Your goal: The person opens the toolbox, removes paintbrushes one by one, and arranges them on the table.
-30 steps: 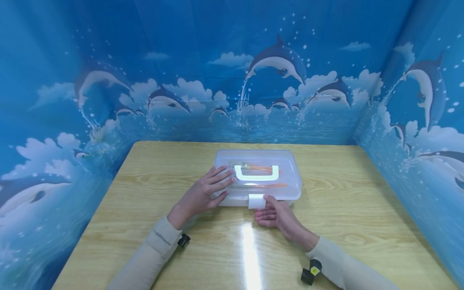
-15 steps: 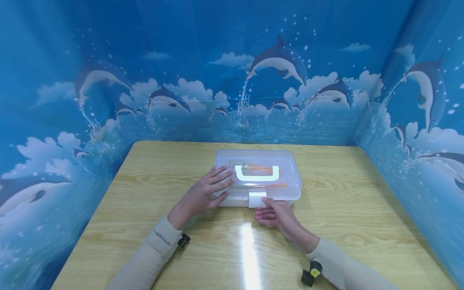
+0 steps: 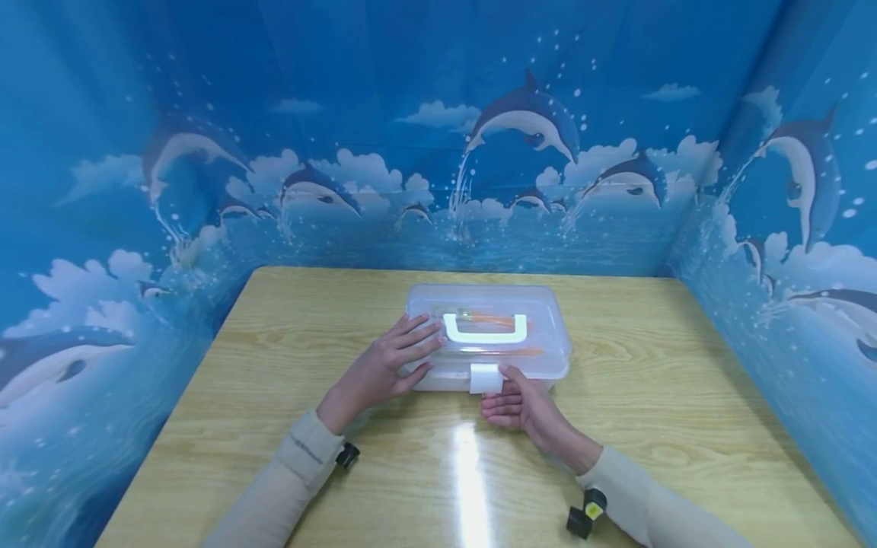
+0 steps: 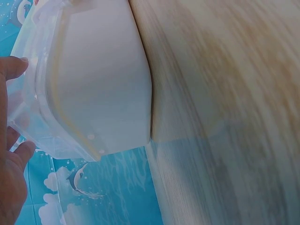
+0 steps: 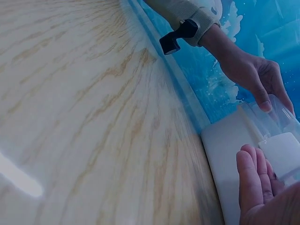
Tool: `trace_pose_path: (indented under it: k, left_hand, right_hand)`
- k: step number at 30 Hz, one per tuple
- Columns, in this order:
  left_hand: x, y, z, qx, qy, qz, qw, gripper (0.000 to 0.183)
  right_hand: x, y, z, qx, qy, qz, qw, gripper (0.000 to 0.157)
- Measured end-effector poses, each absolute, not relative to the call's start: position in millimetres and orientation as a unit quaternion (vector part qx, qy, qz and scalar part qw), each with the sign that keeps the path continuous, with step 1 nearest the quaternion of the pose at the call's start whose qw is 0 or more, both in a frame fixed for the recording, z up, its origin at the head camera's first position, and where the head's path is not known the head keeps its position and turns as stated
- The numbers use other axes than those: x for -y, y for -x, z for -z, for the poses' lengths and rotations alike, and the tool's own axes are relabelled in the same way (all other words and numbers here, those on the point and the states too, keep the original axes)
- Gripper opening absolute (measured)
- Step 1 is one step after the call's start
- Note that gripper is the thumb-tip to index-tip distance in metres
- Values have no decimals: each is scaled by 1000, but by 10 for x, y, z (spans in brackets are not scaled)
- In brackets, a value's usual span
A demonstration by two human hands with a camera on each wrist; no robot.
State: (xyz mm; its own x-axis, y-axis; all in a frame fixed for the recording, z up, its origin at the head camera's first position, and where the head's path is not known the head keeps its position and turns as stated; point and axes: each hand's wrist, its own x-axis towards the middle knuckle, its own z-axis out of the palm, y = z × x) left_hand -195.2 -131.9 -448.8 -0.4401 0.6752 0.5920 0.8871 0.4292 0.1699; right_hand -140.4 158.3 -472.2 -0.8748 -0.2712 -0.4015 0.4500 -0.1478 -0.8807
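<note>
A clear plastic storage box with a white carry handle stands with its lid down on the table. My left hand rests on the lid's left side with fingers spread; in the left wrist view, its fingers lie along the box's rim. At the front, my right hand holds the white latch, with the thumb at its right edge and the other fingers below it. From the right wrist, the fingers show close to the latch. Slim orange items show through the lid.
The wood-grain table extends around the box, with a bright light reflection in front. A blue dolphin-print curtain surrounds the back and sides. Black devices are strapped at both sleeves.
The latch has tipped up very slightly, and the right thumb has shifted a little along its edge. My left hand and the box hold their place.
</note>
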Motion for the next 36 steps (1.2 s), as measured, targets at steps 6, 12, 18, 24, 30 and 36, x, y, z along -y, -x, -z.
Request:
trace_pose_path:
  k: [6, 12, 18, 24, 30, 36]
  left_hand:
    - [1318, 1945, 4491, 816, 477, 240, 221, 55]
    - [1317, 1944, 4492, 815, 478, 241, 224, 57]
    - [1315, 1943, 4495, 814, 478, 244, 222, 56]
    - [1312, 1944, 4494, 814, 478, 245, 219, 56]
    - [1314, 1944, 4497, 814, 478, 246, 218, 56]
    - [1313, 1942, 4496, 815, 477, 246, 218, 57]
  right_hand:
    - [-1591, 1403, 4712, -602, -70, 755, 249, 63]
    - [-1606, 1389, 4721, -606, -55, 754, 247, 58]
    - [-1621, 1372, 4730, -602, -37, 760, 242, 50]
    - [-1637, 1360, 4725, -602, -11, 762, 237, 46]
    - [-1672, 1353, 4721, -595, 28, 767, 239, 42]
    - [-1743, 1383, 4733, -606, 75, 750, 255, 39]
